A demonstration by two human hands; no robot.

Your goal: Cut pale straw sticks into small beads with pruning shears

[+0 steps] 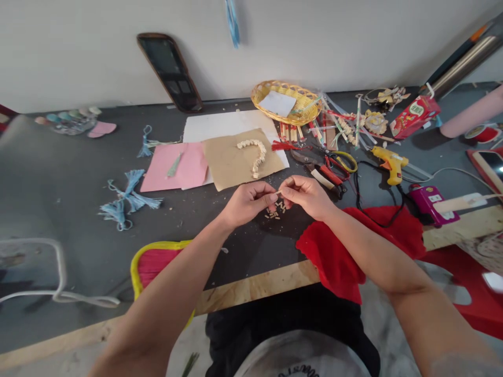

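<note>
My left hand (250, 203) and my right hand (305, 196) meet over the dark table, fingertips almost touching. Pinched between the thumbs and fingers of both is a thin pale wooden stick piece (279, 192). Directly below lies a small pile of short wooden pieces (276, 211), partly covered by my fingers. Beyond my hands, a curved row of small pale wooden pieces (259, 152) rests on a brown paper sheet (223, 162).
Pliers (326, 175) and scissors (346, 161) lie beyond my right hand, near a yellow glue gun (391, 163). A wicker basket (259, 94) stands at the wall. Blue tassels (129, 199) are at left. Red cloth (334, 251) lies beneath my right forearm.
</note>
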